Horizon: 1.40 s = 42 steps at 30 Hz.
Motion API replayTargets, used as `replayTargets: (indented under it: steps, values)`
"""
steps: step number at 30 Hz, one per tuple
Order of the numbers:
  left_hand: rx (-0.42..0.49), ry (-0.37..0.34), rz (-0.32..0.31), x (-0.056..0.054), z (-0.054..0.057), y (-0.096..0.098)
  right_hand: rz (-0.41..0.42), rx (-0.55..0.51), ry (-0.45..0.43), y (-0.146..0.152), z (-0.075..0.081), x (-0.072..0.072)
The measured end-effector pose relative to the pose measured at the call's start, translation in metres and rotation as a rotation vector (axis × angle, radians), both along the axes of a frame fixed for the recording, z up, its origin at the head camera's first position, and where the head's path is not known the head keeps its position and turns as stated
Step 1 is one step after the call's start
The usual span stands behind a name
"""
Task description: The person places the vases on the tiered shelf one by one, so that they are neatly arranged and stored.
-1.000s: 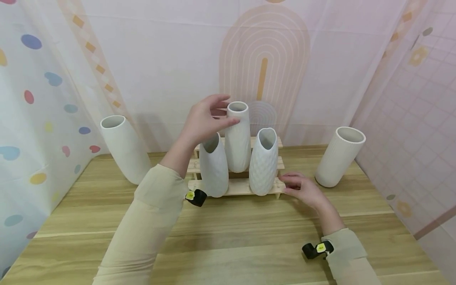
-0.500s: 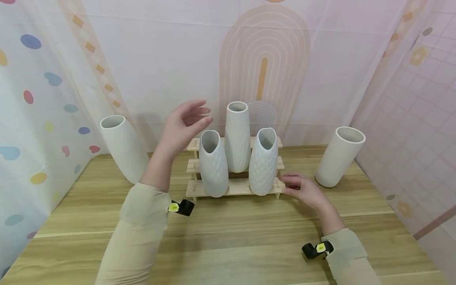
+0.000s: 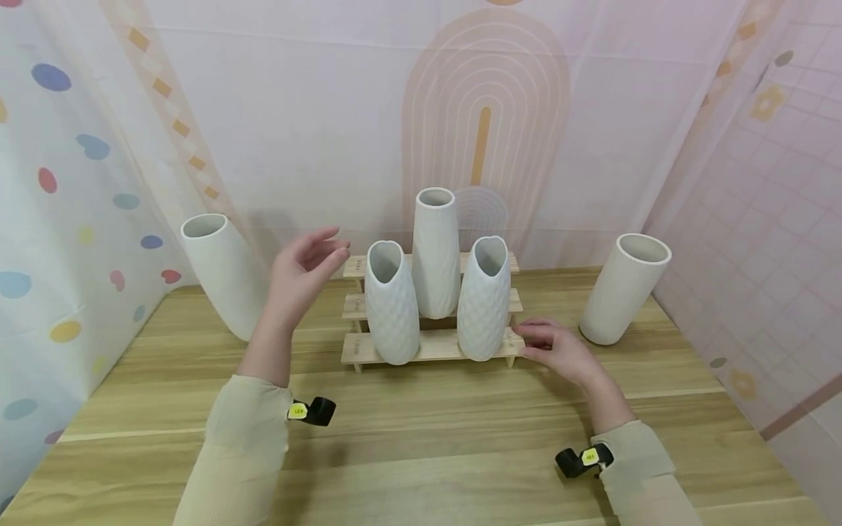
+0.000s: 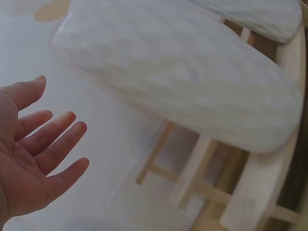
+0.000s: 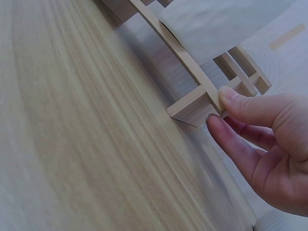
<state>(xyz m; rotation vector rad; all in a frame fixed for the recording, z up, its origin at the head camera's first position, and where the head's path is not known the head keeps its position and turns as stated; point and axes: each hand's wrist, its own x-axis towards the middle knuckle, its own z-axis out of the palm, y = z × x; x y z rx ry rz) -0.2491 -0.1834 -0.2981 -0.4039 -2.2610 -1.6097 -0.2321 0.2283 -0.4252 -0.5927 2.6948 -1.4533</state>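
Note:
A small three-tiered wooden stand holds three white ceramic vases. The left front vase and the right front vase have notched rims and stand on the lowest board. Behind and between them rises a taller round-mouthed vase. My left hand hovers left of the stand with relaxed fingers and nothing in them; the left wrist view shows its palm apart from the nearest vase. My right hand pinches the right end of the lowest board between thumb and fingers.
A plain white vase stands on the wooden table at the far left, behind my left hand. At the right is a ribbed white vase. A patterned cloth hangs along the table's back edge.
My left hand has let go of the tall back vase's top and moved left and down toward me. The right hand has stayed at the board's end, and the vases stand as before.

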Motion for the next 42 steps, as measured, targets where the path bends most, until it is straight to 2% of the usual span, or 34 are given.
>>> replayTargets:
  steps: [10, 14, 19, 23, 28, 30, 36, 42]
  values:
    - [-0.017, -0.039, 0.048, 0.011, -0.046, -0.037, -0.007, 0.034, -0.004, -0.002, -0.002, -0.002]
    - [-0.032, -0.041, 0.032, 0.016, -0.060, -0.051, -0.005, 0.019, -0.004, -0.002, -0.003, -0.002]
    - [-0.041, -0.006, -0.003, 0.023, -0.070, -0.068, -0.004, 0.005, -0.012, -0.002, -0.002, -0.002]
    - [-0.043, 0.026, -0.012, 0.030, -0.073, -0.085, -0.012, 0.003, -0.035, -0.002, -0.002, -0.002]
    - [-0.038, 0.026, 0.005, 0.043, -0.070, -0.111, -0.012, 0.002, -0.031, -0.002, -0.003, -0.003]
    - [-0.004, 0.030, 0.009, 0.048, -0.068, -0.122, -0.011, 0.008, -0.018, -0.002, -0.003, -0.004]
    - [0.179, 0.089, -0.014, 0.058, -0.064, -0.151, -0.005, 0.004, -0.005, -0.001, -0.001, -0.002]
    - [0.295, 0.116, 0.025, 0.062, -0.057, -0.166, -0.004, -0.005, -0.013, -0.001, 0.002, 0.001]
